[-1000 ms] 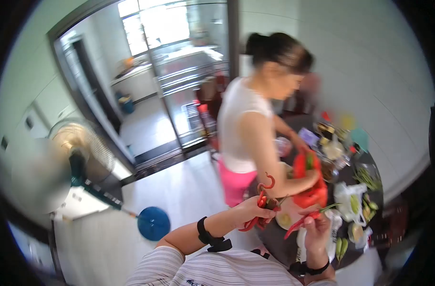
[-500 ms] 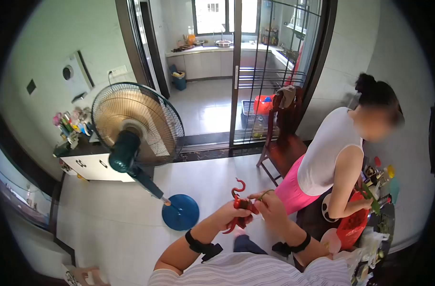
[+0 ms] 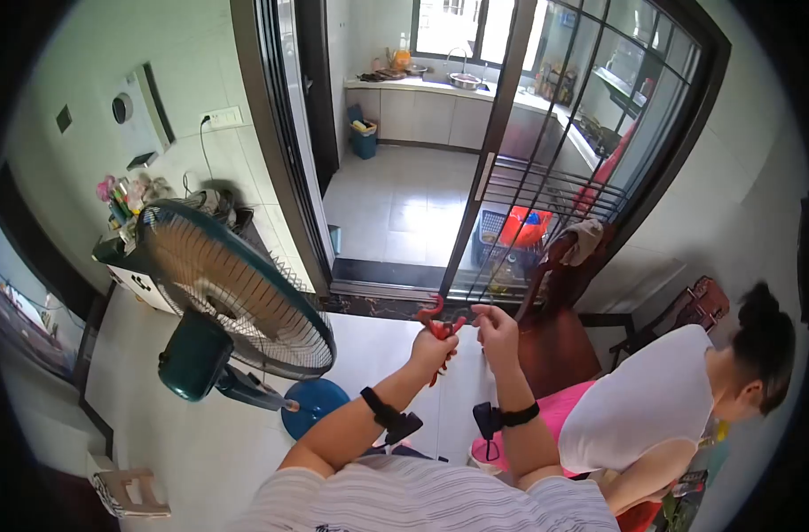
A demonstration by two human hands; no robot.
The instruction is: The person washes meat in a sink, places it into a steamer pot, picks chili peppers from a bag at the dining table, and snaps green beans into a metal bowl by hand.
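My left hand [image 3: 433,353] is closed around several long, curled red chili peppers [image 3: 438,326], whose ends stick out above and below the fist. To its right, my right hand [image 3: 496,335] is raised with the fingers bent and the thumb and forefinger close together near the pepper tips. Whether something small sits in that pinch is too fine to make out. Both wrists wear black straps with a small black device. The hands are in the air over the pale tiled floor, in front of my striped shirt.
A standing fan [image 3: 236,293] with a blue base [image 3: 314,408] is at left. A person [image 3: 644,399] bends over at right, beside a wooden chair [image 3: 555,350]. Ahead is a sliding glass door [image 3: 546,160] to a kitchen. A small stool [image 3: 131,493] stands at lower left.
My view has turned and my body has moved nearer the doorway. The right hand has come away from the peppers and is now slightly apart; the left hand keeps its hold.
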